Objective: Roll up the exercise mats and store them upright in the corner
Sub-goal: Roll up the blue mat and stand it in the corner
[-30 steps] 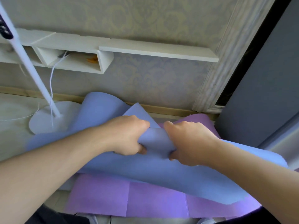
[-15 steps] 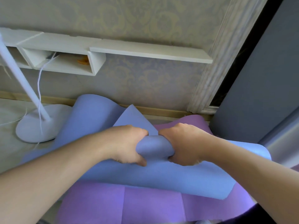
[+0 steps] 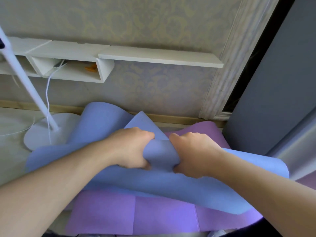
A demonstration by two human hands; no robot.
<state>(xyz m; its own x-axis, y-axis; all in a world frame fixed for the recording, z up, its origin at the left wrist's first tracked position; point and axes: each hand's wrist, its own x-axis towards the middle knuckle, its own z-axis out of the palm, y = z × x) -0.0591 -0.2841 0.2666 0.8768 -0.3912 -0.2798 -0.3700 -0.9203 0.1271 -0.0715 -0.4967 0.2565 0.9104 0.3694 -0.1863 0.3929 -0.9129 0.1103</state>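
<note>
Blue mat [image 3: 106, 134]: lies crumpled on the floor against the wall, spread from 9 o'clock to 3 o'clock across the view, its middle bunched into a raised fold between the 2 hands.
Purple mat [image 3: 164, 218]: flat beneath the blue mat, showing at 6 o'clock with 3 panels marked by creases, and again at 2 o'clock near the baseboard.
Left hand [image 3: 131, 147]: fingers curled and clamped on the left side of the raised fold of the blue mat, thumb underneath.
Right hand [image 3: 195, 156]: fingers curled and clamped on the right side of the same fold, close to the left hand.
White lamp stand [image 3: 44, 135]: round base on the floor at 9 o'clock, touching the edge of the blue mat, its pole leaning up to 10 o'clock with a white cord [image 3: 47, 93] hanging beside it.
White wall shelf [image 3: 160, 56]: at 12 o'clock, with an open cubby at 11 o'clock holding something small and orange [image 3: 91, 68].
Grey panel [image 3: 277, 86]: upright at 3 o'clock.
</note>
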